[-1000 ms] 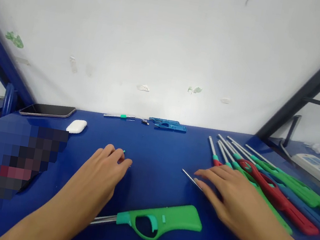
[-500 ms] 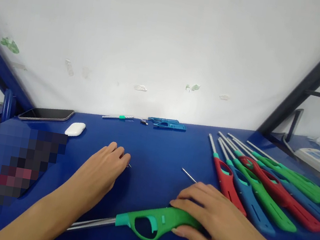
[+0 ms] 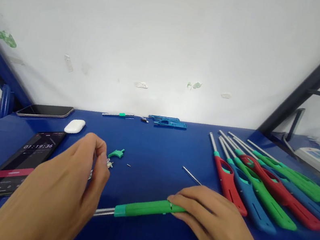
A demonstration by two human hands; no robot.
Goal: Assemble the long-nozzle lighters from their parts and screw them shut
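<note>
My right hand (image 3: 207,218) grips the handle end of a green long-necked lighter (image 3: 146,208). The lighter lies near the front, turned with its narrow edge up and its metal tube toward the left. Thumb and fingers of my left hand (image 3: 64,186) are pinched together above the table, and what they hold, if anything, I cannot make out. Beyond those fingertips lie a green trigger (image 3: 116,153), a small whitish part (image 3: 109,164) partly hidden, and a tiny metal pin (image 3: 128,165). A thin metal rod (image 3: 191,175) points out from behind my right hand.
Several assembled lighters (image 3: 256,177) in red, blue and green lie at the right. Blue casing halves (image 3: 170,123) and a metal tube with a green collar (image 3: 122,115) rest by the wall. Two phones, one lit (image 3: 24,159), and a white earbud case (image 3: 74,126) are at left.
My left hand has drawn back toward me and left, uncovering the green trigger and small parts. My right hand has rolled the lighter from its flat side onto its edge.
</note>
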